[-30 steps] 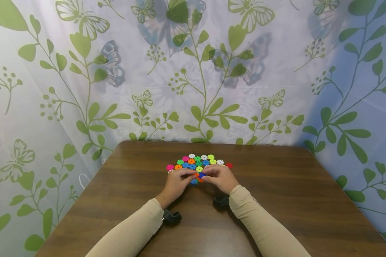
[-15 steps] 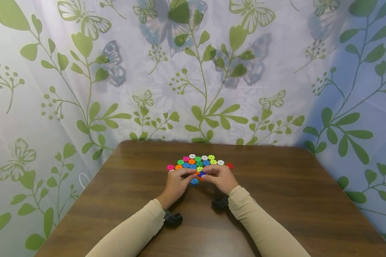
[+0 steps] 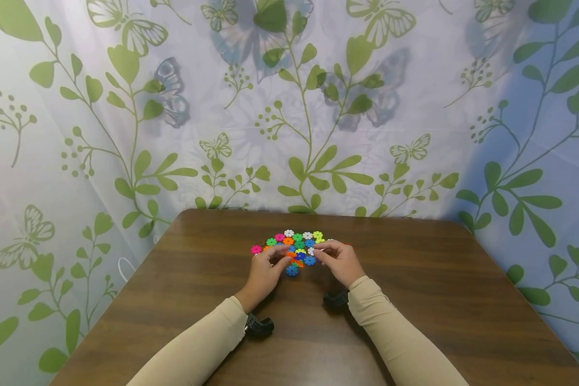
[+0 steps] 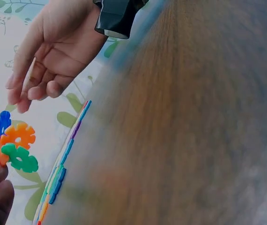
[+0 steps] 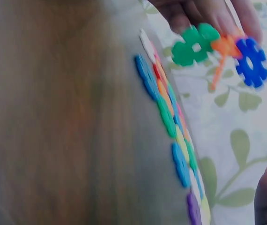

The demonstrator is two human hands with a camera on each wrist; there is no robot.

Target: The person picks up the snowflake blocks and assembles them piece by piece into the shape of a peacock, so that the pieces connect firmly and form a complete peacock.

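In the head view my left hand (image 3: 264, 273) pinches a small cluster of joined plastic flower discs between thumb and fingers. The left wrist view shows the cluster's orange disc (image 4: 20, 136), green disc (image 4: 20, 158) and dark blue disc (image 4: 2, 124); in the right wrist view another orange piece stands edge-on among them. My right hand (image 3: 342, 262) is apart from the cluster, thumb and fingers spread with nothing between them. Under and behind both hands, many-coloured loose discs (image 3: 288, 241) lie flat on the table, partly hidden by the fingers.
A blue disc (image 3: 291, 271) lies at the near side of the spread discs. Black wrist devices (image 3: 259, 327) hang below both sleeves, close over the brown wooden table (image 3: 415, 300). A leaf-and-butterfly curtain (image 3: 289, 118) stands behind the table's far edge.
My right hand has let go of the dark blue disc and moved right, away from the cluster. The left hand still holds the joined discs, shifted very slightly.
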